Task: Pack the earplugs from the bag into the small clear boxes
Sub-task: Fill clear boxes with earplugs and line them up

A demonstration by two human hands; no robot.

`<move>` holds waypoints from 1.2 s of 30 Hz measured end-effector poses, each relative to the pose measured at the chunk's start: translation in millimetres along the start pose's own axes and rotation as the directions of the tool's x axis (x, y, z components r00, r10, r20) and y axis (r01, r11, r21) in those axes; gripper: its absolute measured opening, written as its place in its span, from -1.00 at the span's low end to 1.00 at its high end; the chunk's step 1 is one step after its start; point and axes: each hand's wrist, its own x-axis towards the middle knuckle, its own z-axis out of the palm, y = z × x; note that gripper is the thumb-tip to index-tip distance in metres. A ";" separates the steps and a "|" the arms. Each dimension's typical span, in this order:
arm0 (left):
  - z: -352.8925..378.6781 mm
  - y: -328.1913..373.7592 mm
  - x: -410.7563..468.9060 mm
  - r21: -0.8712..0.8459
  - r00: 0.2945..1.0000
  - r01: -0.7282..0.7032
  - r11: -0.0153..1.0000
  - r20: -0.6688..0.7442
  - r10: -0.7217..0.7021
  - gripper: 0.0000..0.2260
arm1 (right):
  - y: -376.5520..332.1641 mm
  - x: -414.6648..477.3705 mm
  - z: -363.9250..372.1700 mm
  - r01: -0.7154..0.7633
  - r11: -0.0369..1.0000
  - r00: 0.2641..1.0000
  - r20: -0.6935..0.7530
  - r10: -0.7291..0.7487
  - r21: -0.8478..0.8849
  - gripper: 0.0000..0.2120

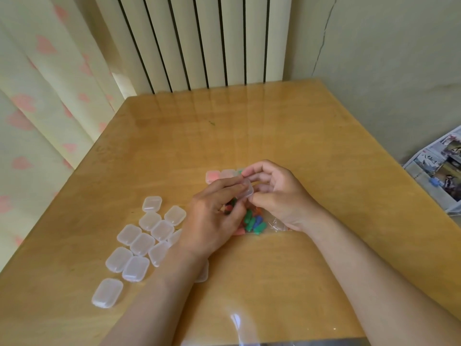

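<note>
A small clear box (245, 189) is held above the table between both hands. My left hand (214, 216) grips its left side with curled fingers. My right hand (277, 193) pinches its right side with thumb and fingertips. Under the hands lies a clear plastic bag (274, 224) with several green, blue and orange earplugs (252, 222). Several shut clear boxes (147, 243) lie scattered to the left. Just beyond the hands stands a row of filled boxes (213, 176), one showing pink.
The wooden table (299, 136) has a glossy top, with its edge close on the left and right. A radiator and curtain stand behind it. Newspapers (439, 168) lie off the table at the right. One more box (203, 273) peeks out under my left forearm.
</note>
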 end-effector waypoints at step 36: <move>-5.9 2.7 3.8 -0.107 0.903 0.420 0.901 -0.052 -0.427 -0.66 | 3.8 -13.8 -58.4 -0.116 0.877 0.993 -0.038 0.111 -0.467 -0.77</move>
